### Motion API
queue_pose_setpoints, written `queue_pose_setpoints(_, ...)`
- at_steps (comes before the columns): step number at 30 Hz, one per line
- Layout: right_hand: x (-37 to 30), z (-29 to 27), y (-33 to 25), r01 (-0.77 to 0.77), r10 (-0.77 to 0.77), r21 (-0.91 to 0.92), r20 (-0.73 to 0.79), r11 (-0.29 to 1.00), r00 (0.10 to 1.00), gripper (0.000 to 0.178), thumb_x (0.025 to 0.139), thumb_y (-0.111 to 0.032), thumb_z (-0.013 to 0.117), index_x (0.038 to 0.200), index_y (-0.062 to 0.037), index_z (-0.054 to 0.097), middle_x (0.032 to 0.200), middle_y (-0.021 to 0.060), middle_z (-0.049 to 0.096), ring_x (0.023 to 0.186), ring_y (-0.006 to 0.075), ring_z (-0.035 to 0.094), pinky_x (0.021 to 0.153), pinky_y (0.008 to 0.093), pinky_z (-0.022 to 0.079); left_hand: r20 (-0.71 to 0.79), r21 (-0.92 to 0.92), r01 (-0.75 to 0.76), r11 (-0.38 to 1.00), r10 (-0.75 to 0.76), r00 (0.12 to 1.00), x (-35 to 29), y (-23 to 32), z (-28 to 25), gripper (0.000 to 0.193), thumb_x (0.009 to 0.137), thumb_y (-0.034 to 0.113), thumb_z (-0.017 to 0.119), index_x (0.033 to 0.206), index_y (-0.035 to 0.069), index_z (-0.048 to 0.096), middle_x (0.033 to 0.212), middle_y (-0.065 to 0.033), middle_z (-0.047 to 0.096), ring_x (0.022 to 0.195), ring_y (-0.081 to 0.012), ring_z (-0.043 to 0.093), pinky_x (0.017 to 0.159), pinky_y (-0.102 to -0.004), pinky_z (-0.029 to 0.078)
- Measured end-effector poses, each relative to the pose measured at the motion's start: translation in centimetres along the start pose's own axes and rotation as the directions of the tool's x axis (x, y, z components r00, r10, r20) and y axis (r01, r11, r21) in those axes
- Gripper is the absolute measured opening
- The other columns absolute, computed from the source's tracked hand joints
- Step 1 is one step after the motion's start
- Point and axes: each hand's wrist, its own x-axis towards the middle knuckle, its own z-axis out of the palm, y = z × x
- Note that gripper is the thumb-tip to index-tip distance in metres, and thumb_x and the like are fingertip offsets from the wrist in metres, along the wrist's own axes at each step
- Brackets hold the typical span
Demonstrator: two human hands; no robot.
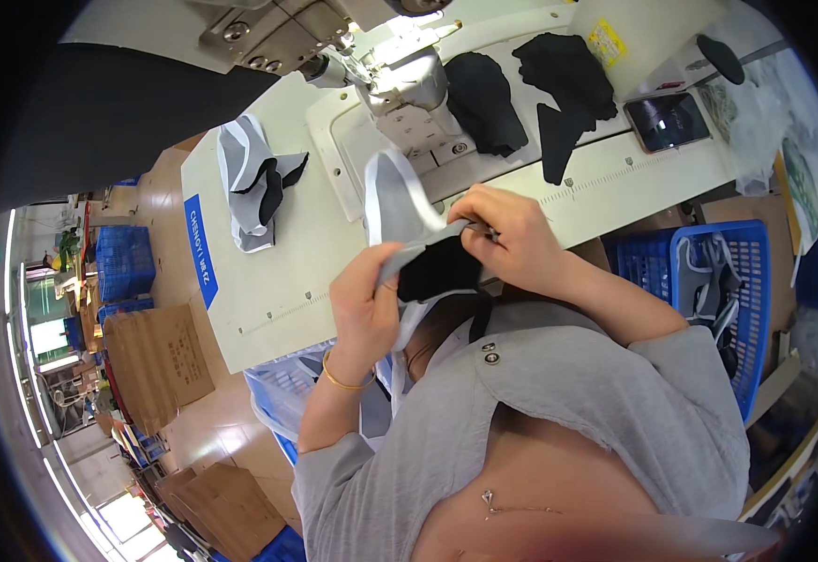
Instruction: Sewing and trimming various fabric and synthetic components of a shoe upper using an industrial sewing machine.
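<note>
Between my hands, in front of the sewing machine, is a grey and black fabric piece (442,269) with white edging. My left hand (367,295) pinches its left side. Closed on the upper right edge is my right hand (507,234), its thumb and fingers pressed together. One white-edged grey end of the piece rises toward the machine. Just beyond my hands stands the sewing machine head (409,94), its needle area lit. Another grey and black piece with white edging (254,183) lies on the table to the left.
Black fabric pieces (484,103) lie right of the machine on the white table (278,300). A phone (669,123) rests near the table's right end. Blue baskets with fabric pieces stand at right (760,309) and below the table's front edge (282,393). Cardboard boxes (156,361) sit on the floor at left.
</note>
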Motion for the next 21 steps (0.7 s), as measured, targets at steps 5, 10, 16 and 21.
queue_pose_setpoints(5,-0.6,0.9,0.1,-0.083,0.074,0.217,0.048,0.973,0.996,0.015,0.081,-0.010,0.071,0.090,-0.0034,0.060,0.074,0.0112,0.063,0.065,0.0303,0.061,0.060,0.0353,0.049,-0.171,0.084,0.095,0.992,-0.079,0.982,1.9,-0.4,2.0,0.011,0.092,0.003,0.050,0.088,-0.001,0.060,0.069,-0.0001,0.052,0.062,-0.0062,0.043,0.057,-0.0239,0.037)
queue_pose_setpoints(10,1.9,-2.0,2.6,-0.469,0.431,0.402,0.189,0.786,0.883,0.015,0.091,-0.018,0.065,0.089,-0.0034,0.065,0.070,0.0084,0.065,0.061,0.0120,0.061,0.059,0.0286,0.049,-0.092,-0.215,0.243,0.946,-0.267,0.959,3.8,-1.1,1.1,0.020,0.090,0.015,0.069,0.080,0.000,0.060,0.066,0.0055,0.052,0.066,-0.0034,0.043,0.056,-0.0218,0.036)
queue_pose_setpoints(16,9.4,-5.8,8.7,0.165,-0.302,-0.541,-0.175,0.824,0.937,0.018,0.086,-0.020,0.071,0.093,-0.0029,0.067,0.083,0.0034,0.069,0.071,0.0094,0.062,0.064,0.0286,0.049,-0.203,-0.064,0.219,0.974,-0.228,0.952,4.0,-0.9,1.2,0.016,0.093,0.015,0.067,0.086,0.001,0.065,0.070,0.0056,0.056,0.067,-0.0032,0.043,0.060,-0.0189,0.034)
queue_pose_setpoints(21,10.7,-6.1,11.1,0.050,0.007,-0.466,0.120,0.883,0.993,0.025,0.080,-0.015,0.074,0.099,-0.0044,0.062,0.093,0.0065,0.061,0.091,0.0240,0.061,0.082,0.0342,0.049,-0.186,-0.106,0.274,0.956,-0.289,0.939,4.0,-0.3,1.0,0.019,0.094,0.017,0.065,0.085,0.002,0.063,0.070,0.0072,0.052,0.065,-0.0019,0.039,0.057,-0.0193,0.030)
